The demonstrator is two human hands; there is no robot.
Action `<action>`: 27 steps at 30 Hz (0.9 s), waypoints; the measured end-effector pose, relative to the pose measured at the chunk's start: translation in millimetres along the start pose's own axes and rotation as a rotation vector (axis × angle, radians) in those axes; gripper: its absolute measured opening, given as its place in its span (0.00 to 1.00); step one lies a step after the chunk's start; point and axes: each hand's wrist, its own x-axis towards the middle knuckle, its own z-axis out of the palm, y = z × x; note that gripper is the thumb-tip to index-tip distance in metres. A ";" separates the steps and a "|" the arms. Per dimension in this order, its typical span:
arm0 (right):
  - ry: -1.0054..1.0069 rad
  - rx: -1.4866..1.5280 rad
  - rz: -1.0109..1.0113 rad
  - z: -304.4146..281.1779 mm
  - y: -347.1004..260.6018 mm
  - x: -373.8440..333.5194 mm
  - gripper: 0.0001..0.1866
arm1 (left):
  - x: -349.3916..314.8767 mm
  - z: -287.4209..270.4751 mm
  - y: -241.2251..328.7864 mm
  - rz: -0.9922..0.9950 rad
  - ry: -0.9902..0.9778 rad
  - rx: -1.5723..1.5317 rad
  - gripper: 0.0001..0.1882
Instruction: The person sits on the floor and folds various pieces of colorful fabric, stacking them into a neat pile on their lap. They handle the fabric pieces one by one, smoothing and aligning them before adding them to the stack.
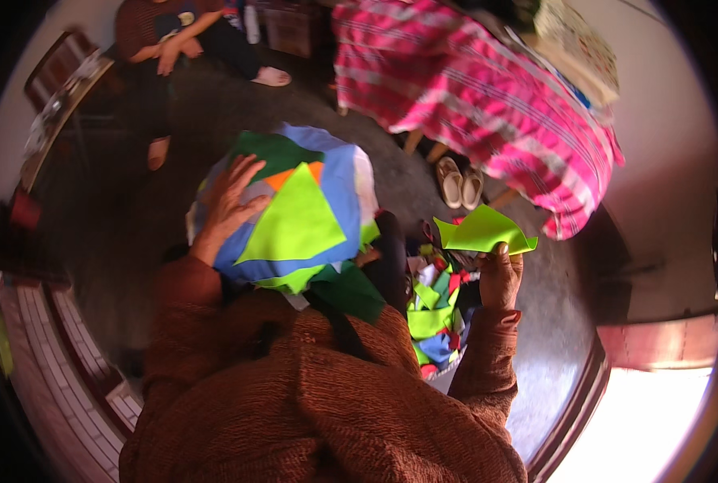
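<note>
A round bundle of blue cloth (347,189) rests on my lap, with fabric pieces lying over it. On top are a large lime green fabric piece (298,221), a dark green piece (274,153) and a bit of orange. My left hand (234,197) lies with fingers spread on the bundle's left side, beside the lime piece. Off to the right, my right hand (501,274) pinches the lower edge of another lime green fabric scrap (481,231), held up in the air. More dark green cloth (351,291) hangs at the near edge of the bundle.
Below my right hand sits a heap of colourful fabric scraps (433,318). Shoes (460,183) stand on the floor by a bed or table draped in pink checked cloth (471,88). Another person (169,48) sits at the far left, near a narrow table (61,121).
</note>
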 end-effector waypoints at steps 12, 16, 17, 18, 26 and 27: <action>-0.941 0.031 0.038 239.1 57.2 -2.3 0.07 | -31.8 -56.0 105.6 -0.077 0.213 -1.009 0.14; -1.149 -0.276 -0.390 280.0 69.1 15.9 0.13 | -34.4 -82.0 62.7 0.167 0.583 -0.614 0.09; -1.151 -0.361 -0.402 282.2 76.6 17.3 0.17 | -38.5 -81.9 53.6 0.144 0.607 -0.530 0.09; -1.151 -0.445 -0.415 281.7 86.2 18.1 0.22 | -42.6 -77.3 43.5 0.122 0.629 -0.446 0.09; -1.057 -0.897 -0.592 237.6 169.8 14.6 0.24 | -105.9 -10.7 -15.7 -0.150 0.336 0.131 0.14; -1.035 -0.867 -0.550 235.0 173.0 13.8 0.24 | -106.5 -14.5 -16.7 -0.131 0.358 0.136 0.14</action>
